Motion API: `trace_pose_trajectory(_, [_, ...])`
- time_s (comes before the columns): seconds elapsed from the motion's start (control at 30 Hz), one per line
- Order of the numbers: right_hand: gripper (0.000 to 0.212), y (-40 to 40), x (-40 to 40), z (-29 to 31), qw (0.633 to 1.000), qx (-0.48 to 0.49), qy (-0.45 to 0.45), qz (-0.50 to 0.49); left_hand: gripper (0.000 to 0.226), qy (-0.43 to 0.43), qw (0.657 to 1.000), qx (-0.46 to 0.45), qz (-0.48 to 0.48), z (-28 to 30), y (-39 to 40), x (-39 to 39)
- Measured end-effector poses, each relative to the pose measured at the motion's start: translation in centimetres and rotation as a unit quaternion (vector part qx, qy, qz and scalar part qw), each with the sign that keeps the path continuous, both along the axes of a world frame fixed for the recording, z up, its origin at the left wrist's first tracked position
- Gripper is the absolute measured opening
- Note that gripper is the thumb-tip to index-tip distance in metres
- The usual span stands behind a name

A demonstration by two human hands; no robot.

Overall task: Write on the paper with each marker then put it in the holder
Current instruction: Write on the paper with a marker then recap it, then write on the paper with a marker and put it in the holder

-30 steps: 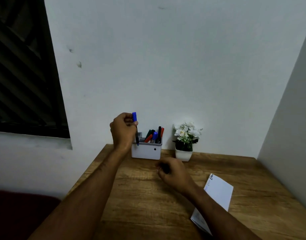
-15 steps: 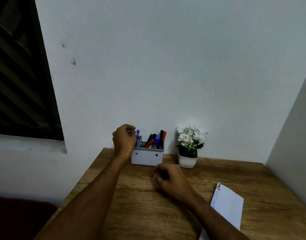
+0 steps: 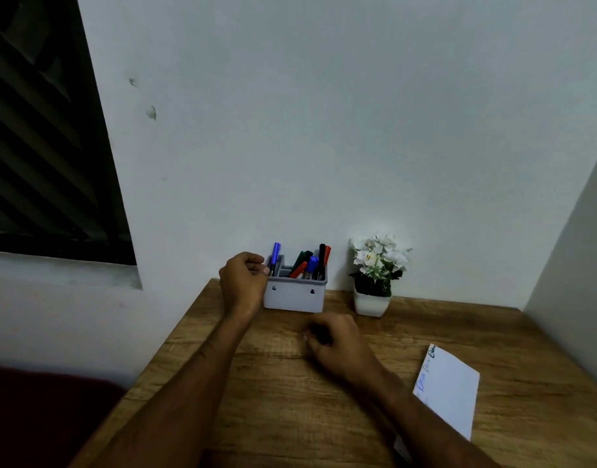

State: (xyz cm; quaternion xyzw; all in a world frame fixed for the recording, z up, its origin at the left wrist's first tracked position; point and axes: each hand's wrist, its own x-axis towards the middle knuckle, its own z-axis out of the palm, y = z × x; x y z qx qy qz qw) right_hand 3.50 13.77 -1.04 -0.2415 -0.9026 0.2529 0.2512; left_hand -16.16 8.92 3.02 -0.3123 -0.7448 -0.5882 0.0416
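With the blue marker (image 3: pixel 275 260) standing in the holder (image 3: pixel 294 295), the left hand (image 3: pixel 244 282), loosely curled and seemingly empty, needed to draw away gently without tipping it, while the right hand (image 3: pixel 337 342) rested curled on the counter (image 3: pixel 290 400), its contents unclear.

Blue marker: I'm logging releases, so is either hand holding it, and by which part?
The blue marker stands in the holder; whether the left hand touches it cannot be told.

Dim white corner walls (image 3: pixel 324 130), dark louvred window (image 3: pixel 43 146), wooden desk (image 3: pixel 290 400)
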Motion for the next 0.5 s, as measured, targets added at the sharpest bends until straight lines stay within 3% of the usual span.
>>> trace_pose_trajectory(0.23, [0.021, -2.2, 0.5, 0.0, 0.999, 0.011, 0.032, 0.008, 0.011, 0.059, 0.984, -0.163, 0.046, 0.0, -5.4, 2.6])
trace_pose_trajectory(0.5, [0.021, -4.8, 2.3, -0.5, 0.999, 0.018, 0.049, 0.015, 0.008, 0.116, 0.910, -0.391, 0.074, -1.3, -11.8, 5.0])
